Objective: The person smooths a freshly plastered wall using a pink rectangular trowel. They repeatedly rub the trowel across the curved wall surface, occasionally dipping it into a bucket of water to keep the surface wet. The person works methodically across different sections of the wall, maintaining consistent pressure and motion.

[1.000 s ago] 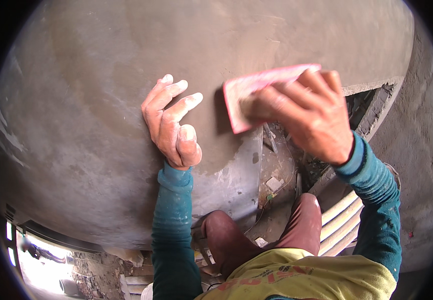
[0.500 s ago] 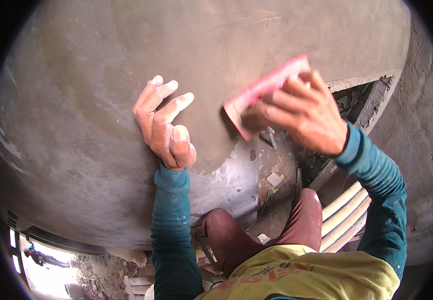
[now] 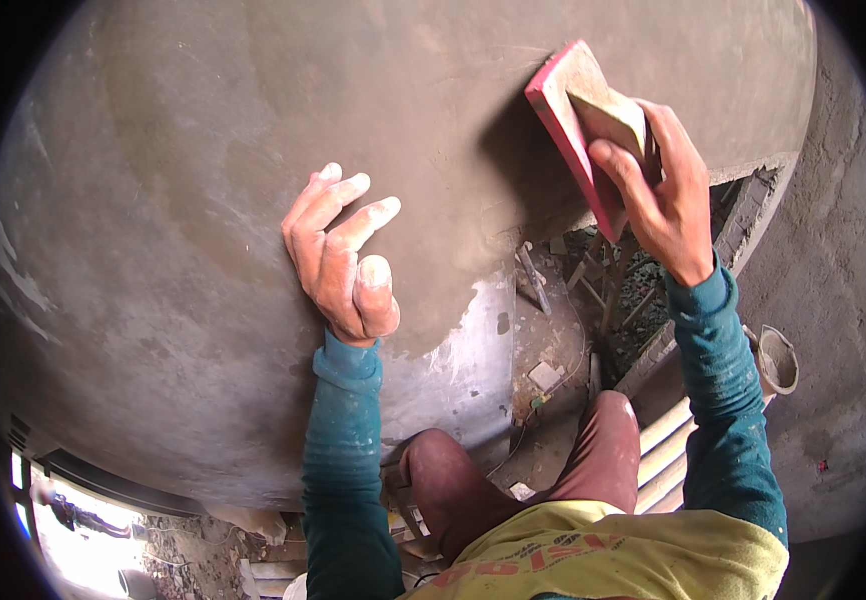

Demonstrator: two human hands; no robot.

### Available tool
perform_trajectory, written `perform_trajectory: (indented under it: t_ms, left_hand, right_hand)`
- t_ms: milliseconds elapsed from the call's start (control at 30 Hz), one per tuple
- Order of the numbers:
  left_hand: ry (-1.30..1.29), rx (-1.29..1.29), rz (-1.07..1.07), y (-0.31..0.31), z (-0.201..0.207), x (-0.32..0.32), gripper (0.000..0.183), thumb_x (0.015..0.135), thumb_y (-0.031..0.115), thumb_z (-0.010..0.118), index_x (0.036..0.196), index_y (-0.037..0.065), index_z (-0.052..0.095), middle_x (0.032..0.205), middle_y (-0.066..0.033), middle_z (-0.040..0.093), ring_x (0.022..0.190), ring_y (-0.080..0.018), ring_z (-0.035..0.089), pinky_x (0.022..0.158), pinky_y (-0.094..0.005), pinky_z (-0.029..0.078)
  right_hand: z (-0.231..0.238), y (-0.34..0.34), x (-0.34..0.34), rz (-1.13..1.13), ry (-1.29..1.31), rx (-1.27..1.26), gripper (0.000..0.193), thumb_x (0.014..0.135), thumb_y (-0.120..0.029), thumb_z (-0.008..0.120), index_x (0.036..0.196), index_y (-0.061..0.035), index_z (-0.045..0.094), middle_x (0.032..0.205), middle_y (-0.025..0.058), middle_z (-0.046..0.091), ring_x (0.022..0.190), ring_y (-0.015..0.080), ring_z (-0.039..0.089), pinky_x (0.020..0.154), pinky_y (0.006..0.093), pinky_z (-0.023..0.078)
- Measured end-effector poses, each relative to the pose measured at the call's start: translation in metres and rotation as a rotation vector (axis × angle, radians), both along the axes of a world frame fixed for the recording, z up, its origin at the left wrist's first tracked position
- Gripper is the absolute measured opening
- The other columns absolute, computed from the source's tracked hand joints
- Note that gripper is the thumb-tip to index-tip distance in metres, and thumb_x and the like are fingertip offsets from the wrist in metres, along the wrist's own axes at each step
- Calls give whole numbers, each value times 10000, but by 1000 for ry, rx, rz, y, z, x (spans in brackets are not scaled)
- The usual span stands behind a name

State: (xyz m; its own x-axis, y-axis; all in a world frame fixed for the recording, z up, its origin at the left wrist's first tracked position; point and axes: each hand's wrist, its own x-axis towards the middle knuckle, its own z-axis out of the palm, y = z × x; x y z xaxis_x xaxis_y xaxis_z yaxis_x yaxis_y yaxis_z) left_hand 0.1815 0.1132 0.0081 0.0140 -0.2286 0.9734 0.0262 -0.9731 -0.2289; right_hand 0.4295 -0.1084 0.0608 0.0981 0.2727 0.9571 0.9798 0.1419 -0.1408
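My right hand (image 3: 671,190) grips the block-shaped handle of a plastering float (image 3: 575,125), which has a red-pink edge and a mortar-smeared back. The float is tilted at the grey plastered wall (image 3: 253,120), and its shadow falls on the surface to its left. Whether its face touches the plaster cannot be made out. My left hand (image 3: 338,255) is held up before the wall with fingers loosely curled and apart, white dust on the tips, and nothing in it.
Right of the wall is an opening with a rough edge (image 3: 753,215). A bucket (image 3: 777,360) stands beyond my right forearm, near pale poles (image 3: 665,440). Debris and a broken piece of tile (image 3: 545,376) lie on the floor by my knees.
My right hand has carried the float up and to the right and turned it, so its handle now shows. My left hand has shifted slightly right. The bucket has come into sight.
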Motion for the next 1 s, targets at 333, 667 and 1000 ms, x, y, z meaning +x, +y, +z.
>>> perform_trajectory:
  t_ms: [333,667,1000]
  left_hand:
    - [-26,2,-35,-3,0,3,473,1048,340,447,1138,21,785,1296,-201,713,1297,-409,623,1147,-562,507]
    - [-59,-50,-218,4,-5,6,407,1057,349,434,1164,4,619,1367,-259,657,1375,-450,581,1171,-577,479]
    - [-55,-111,-304,3,-13,4,306,1046,340,467,1069,37,502,1403,-281,620,1422,-459,542,1203,-608,434]
  right_hand:
    - [32,40,-43,162,-158,-47,388,1007,-225,816,1282,23,700,1069,123,700,971,244,679,885,363,531]
    - [18,4,-55,-130,-347,-171,499,872,-217,862,1331,-76,722,1141,92,694,1031,305,618,894,423,439]
    - [54,28,-39,-283,-712,-113,417,859,-139,756,1271,-198,733,1187,-16,679,1090,245,605,930,415,432]
